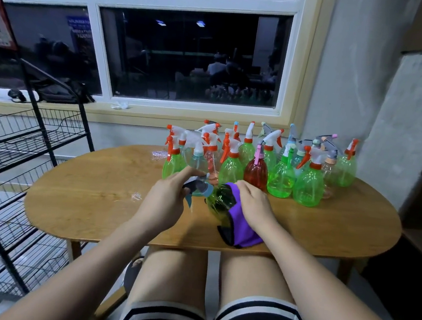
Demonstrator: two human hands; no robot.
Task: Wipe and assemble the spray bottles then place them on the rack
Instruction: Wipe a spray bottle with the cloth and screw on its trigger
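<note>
At the far left I see a black wire rack standing beside an oval wooden table. Near the table's front middle, my left hand grips a blue-grey trigger sprayer head, fingers curled round it, at the neck of a green spray bottle that lies on its side. Just to the right, my right hand curls over a purple cloth, holding it against the bottle's body. Behind, toward the right, a crowd of assembled spray bottles stands upright, mostly green, with one red bottle.
</note>
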